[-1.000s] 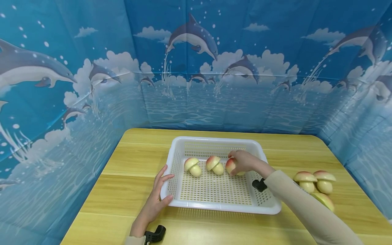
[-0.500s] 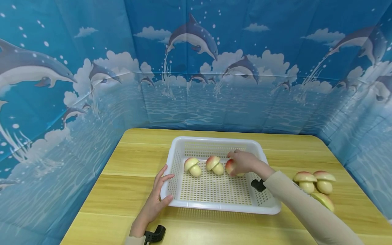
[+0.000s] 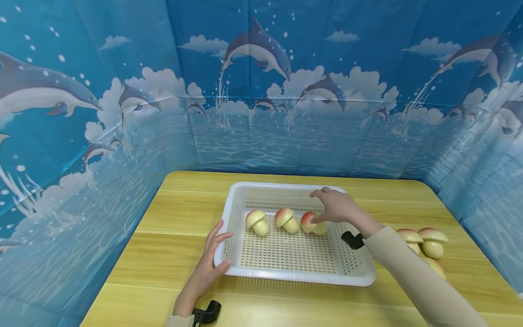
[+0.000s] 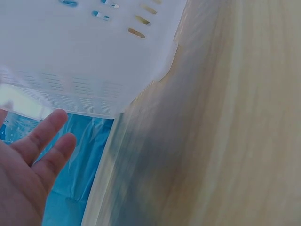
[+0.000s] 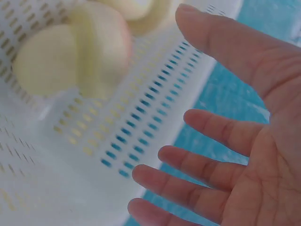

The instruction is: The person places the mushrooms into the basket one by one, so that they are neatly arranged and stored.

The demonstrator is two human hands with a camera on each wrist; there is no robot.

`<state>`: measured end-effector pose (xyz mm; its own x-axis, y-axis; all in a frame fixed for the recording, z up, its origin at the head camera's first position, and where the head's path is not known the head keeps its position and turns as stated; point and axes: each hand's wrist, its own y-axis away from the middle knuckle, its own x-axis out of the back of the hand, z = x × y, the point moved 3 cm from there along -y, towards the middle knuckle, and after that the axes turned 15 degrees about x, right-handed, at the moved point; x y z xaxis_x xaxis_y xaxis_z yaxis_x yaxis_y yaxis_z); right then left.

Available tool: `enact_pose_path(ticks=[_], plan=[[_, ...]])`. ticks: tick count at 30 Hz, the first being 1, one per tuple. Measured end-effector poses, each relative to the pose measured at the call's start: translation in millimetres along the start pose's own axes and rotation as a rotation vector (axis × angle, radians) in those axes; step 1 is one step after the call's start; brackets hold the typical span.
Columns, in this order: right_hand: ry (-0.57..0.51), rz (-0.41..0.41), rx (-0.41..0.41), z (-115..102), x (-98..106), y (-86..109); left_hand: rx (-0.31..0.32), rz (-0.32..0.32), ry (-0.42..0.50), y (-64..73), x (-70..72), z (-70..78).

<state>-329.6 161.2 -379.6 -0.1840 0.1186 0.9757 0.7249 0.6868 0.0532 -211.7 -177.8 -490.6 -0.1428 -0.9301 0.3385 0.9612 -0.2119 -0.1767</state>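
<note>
A white perforated plastic basket (image 3: 286,275) rests on the table, holding three toy mushrooms with cream stems and red-tinged caps. They lie in a row: a left mushroom (image 3: 256,223), a middle mushroom (image 3: 287,220) and a right mushroom (image 3: 308,222). My right hand (image 3: 337,206) is over the basket's right side with fingers spread and nothing held. Its thumb overlaps the right mushroom in the head view; in the right wrist view that mushroom (image 5: 101,52) lies apart from the fingers. My left hand (image 3: 206,268) rests loosely at the basket's left edge, fingers extended.
On the table right of the basket lie a rear mushroom (image 3: 433,243), another mushroom (image 3: 410,236) and a front mushroom (image 3: 436,267), the last two partly behind the right sleeve. A dolphin-print curtain (image 3: 261,136) encloses the wooden table (image 3: 163,263).
My right hand has let go of the right mushroom and moved up and to the right, its fingers opening. The mushroom stays in the basket. My left hand has not moved.
</note>
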Motion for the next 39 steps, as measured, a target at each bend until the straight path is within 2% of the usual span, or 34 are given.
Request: enact_pose_path(ticks=[10,16,30,39], plan=[[-0.067,0.181,-0.031,4,33,27.8,-0.001,0.004,0.001,0.9,-0.4,3.4],[-0.084,0.258,-0.058,5,46,45.9,-0.016,0.008,0.008,1.0,-0.2,4.2],[-0.124,0.394,-0.187,18,56,87.5,-0.007,-0.003,-0.004,0.9,0.5,2.9],[-0.146,0.477,-0.252,39,55,113.0,-0.004,0.009,0.001,1.8,0.5,4.4]])
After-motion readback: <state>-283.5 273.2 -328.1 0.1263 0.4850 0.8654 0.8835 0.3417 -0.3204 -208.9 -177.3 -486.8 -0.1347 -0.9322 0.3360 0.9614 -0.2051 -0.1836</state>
